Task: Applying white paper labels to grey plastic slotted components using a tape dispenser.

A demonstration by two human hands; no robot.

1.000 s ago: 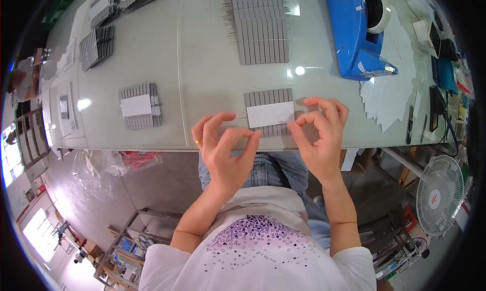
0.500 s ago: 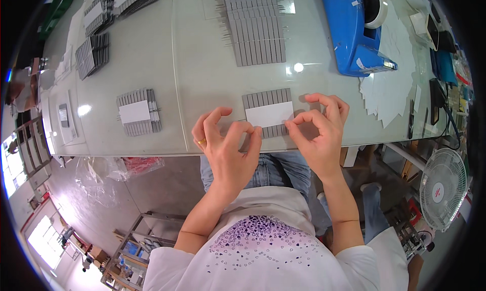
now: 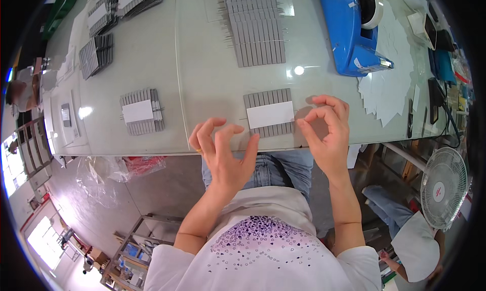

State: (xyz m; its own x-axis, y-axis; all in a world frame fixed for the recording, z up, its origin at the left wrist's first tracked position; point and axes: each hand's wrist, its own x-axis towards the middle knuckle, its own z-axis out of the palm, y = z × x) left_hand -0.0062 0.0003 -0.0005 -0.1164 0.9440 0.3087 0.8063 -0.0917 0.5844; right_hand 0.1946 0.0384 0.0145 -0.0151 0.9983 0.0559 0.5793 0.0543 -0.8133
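Note:
A flat row of grey strips (image 3: 267,96) lies near the table's front edge with a white paper band (image 3: 271,114) across its middle. Thin wire-like ends stick out at its side. Just left of its lower corner is my left hand (image 3: 225,152), fingers spread and holding nothing; the thumb tip is close to the strips. On the other side, my right hand (image 3: 328,134) is raised slightly off the row, thumb and index fingertips pinched together. Nothing shows between those tips. A similar banded bundle (image 3: 143,126) lies further left.
A larger stack of grey strips (image 3: 258,43) lies beyond the row. A blue tape dispenser (image 3: 344,43) stands at the right beside white paper sheets (image 3: 390,93). More bundles (image 3: 96,55) lie far left. A fan (image 3: 439,187) and another person (image 3: 417,245) are at the lower right.
Both hands have drawn away from the banded row, the left one down and left with its fingers opening, the right one to the right. The person at lower right has moved farther right.

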